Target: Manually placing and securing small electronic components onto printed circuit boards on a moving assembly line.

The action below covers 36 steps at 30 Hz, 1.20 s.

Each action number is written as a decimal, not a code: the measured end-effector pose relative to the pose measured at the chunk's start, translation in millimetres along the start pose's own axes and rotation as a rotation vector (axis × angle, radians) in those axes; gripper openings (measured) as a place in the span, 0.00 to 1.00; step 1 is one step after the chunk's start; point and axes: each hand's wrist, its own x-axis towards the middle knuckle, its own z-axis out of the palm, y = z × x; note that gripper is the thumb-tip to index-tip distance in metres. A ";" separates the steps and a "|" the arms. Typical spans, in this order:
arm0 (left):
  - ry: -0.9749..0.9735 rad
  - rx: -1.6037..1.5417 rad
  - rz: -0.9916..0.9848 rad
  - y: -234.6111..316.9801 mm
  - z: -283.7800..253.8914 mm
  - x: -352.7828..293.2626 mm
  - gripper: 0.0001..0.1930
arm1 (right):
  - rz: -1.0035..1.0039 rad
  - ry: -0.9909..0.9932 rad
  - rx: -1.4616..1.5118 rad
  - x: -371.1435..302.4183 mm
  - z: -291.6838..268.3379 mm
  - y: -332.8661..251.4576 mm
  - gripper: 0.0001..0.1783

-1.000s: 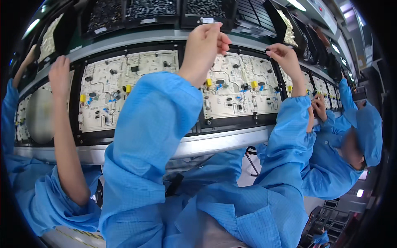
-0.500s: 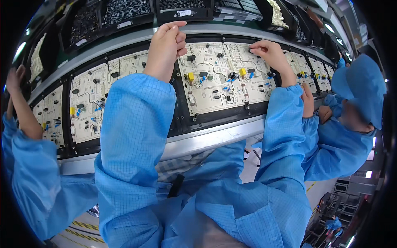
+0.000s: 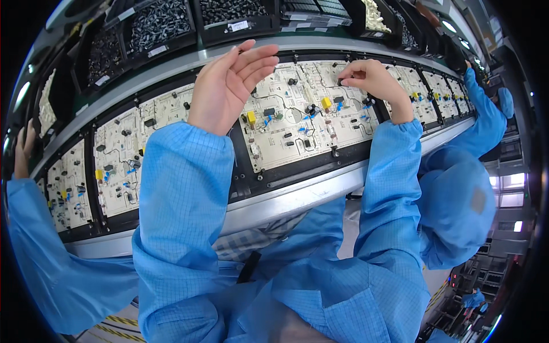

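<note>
The circuit board (image 3: 297, 123) under the hands is a pale rectangle dotted with yellow, blue and black parts. It sits in a dark carrier frame (image 3: 297, 174) on a conveyor line, at about 12 o'clock from the person's chest. Its long axis runs along the line, from 9 o'clock up toward 3 o'clock, and its populated face tilts toward the viewer. More boards of the same kind lie in a row on either side of it.

The left hand (image 3: 229, 86) is raised over the board's left edge, forearm climbing steeply from 6 o'clock. Its palm is turned to the right, and the fingers are spread loosely and gently curved, holding nothing.

The right hand (image 3: 372, 80) reaches to the board's upper right part, at 1 o'clock. Its wrist is bent down, and thumb and fingertips are pinched together on a small dark component (image 3: 341, 82) at the board's surface; the part itself is too small to identify.

Black bins of small parts (image 3: 154, 23) stand beyond the line at 11 o'clock. Other workers in blue sleeves stand at 9 o'clock and 3 o'clock.
</note>
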 end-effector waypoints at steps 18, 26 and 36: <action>-0.017 0.112 -0.102 -0.3 -22.6 3.3 0.16 | 0.134 -0.137 -0.102 -3.6 -15.8 -2.2 0.07; -0.028 0.301 -0.099 -4.5 -12.0 1.3 0.18 | -0.072 -0.020 -0.086 41.2 1.6 -14.0 0.08; 0.052 0.587 -0.006 -8.1 -3.7 1.7 0.15 | -0.190 -0.091 -0.203 58.0 11.6 -12.6 0.09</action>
